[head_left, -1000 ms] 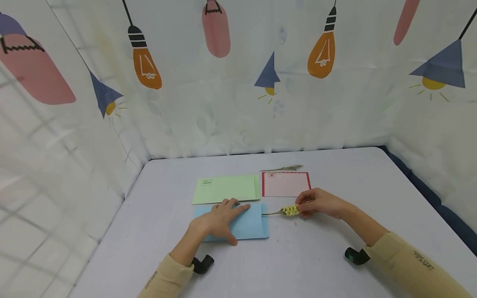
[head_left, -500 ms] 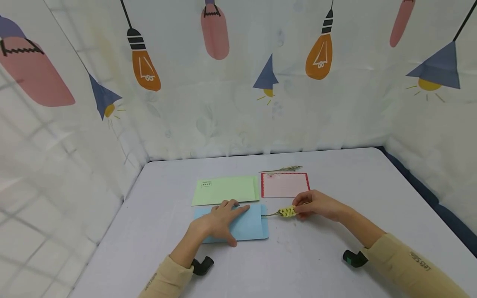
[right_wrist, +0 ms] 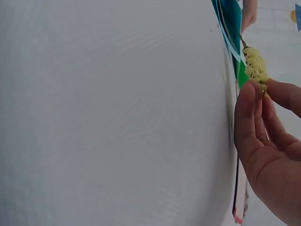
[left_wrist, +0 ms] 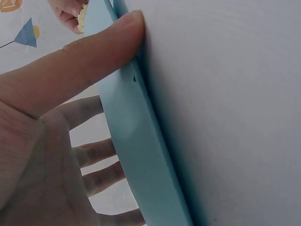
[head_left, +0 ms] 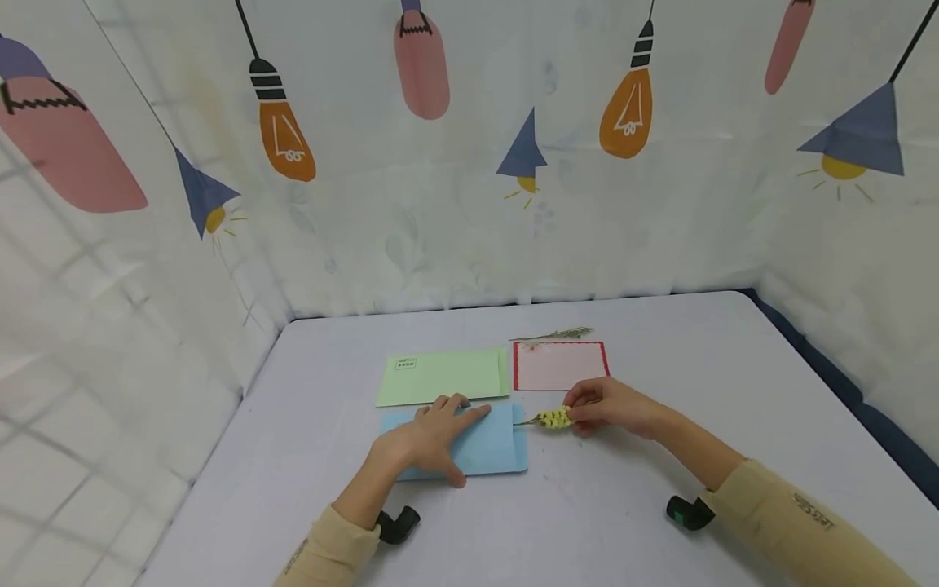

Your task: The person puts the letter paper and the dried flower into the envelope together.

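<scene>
A blue envelope (head_left: 487, 448) lies on the table beneath my left hand (head_left: 431, 436). That hand is spread over it, the thumb (left_wrist: 110, 44) at the near edge and the fingers reaching toward the far one. My right hand (head_left: 612, 408) pinches the head of a yellow dried flower sprig (head_left: 553, 418) between thumb and fingertips. The sprig's thin stem runs left into the envelope's right-hand opening, where its end is hidden. In the right wrist view the yellow blossoms (right_wrist: 255, 64) stick out past the pinching fingertips toward the envelope.
Behind the blue envelope lies a green envelope (head_left: 443, 375). A pink card (head_left: 559, 365) with a red border is to its right, partly behind my right hand. A greenish dried sprig (head_left: 561, 334) lies beyond the card. Small crumbs dot the white table (head_left: 587, 522).
My right hand has moved left with the yellow flower sprig, bringing the blossoms closer to the blue envelope's opening; less stem shows. The left hand stays in place.
</scene>
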Demonstrator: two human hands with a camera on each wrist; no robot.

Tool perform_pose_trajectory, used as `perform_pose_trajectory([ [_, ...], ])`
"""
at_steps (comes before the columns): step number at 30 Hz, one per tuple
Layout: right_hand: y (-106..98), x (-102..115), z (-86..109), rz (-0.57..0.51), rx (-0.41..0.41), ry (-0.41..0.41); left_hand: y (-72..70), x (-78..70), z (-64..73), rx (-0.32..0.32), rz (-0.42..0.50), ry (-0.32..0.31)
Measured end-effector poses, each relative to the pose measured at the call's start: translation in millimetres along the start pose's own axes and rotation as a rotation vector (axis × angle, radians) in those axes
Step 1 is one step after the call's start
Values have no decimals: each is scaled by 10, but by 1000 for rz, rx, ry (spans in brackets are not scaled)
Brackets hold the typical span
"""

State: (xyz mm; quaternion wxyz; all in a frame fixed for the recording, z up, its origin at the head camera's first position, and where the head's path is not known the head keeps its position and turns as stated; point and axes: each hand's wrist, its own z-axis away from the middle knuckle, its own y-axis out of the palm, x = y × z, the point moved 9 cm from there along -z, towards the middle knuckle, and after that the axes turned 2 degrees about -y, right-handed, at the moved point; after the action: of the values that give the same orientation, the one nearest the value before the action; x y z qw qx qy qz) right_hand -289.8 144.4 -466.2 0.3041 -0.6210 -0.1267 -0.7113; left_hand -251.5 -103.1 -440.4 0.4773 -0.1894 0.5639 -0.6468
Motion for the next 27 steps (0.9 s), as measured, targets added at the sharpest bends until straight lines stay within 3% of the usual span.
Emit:
perform_pose_trajectory([
  [27,144,45,-47,-56,18,-30,-5,6,-18,-4,11,4],
])
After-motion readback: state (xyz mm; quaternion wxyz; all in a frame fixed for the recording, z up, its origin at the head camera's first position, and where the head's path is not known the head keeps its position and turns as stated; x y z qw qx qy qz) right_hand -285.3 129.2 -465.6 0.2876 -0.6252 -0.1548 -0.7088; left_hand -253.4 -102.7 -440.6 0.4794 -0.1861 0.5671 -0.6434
